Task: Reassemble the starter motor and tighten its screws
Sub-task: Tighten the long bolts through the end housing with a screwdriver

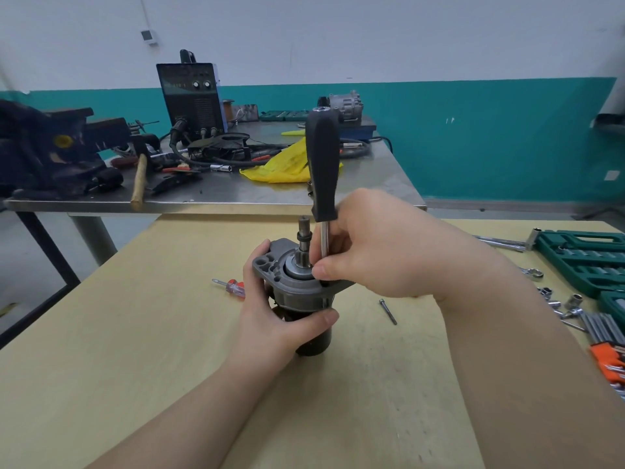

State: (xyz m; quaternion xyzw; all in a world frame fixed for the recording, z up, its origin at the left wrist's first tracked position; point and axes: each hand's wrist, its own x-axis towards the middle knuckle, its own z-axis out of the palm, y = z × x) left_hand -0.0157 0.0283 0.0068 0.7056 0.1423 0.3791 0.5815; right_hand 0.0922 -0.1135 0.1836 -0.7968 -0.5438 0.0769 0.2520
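The starter motor (297, 289) stands upright on the wooden table (135, 367), near its middle, with the shaft pointing up and the grey flange at the top. The left hand (270, 319) holds the motor from the left side: the fingers are curled around the body under the flange and the thumb lies across the front of it. The right hand (375, 252) comes from the right and pinches the metal shaft of a driver (324, 170) between the thumb and the fingers, low down, close to the flange. The driver stands almost upright, its black handle above the hand, and its tip goes down to the right part of the flange; the tip itself is hidden behind the thumb.

A loose long screw (387, 311) lies on the table just to the right of the motor, apart from it. A small red screwdriver (230, 286) lies to the left of the motor. At the right edge of the table there is a green tool case (585, 262), with sockets (558, 304) and a wrench (532, 273) beside it. Behind stands a metal bench (236, 194) with a yellow bag (287, 164), a hammer (139, 181) and a black machine (191, 96)
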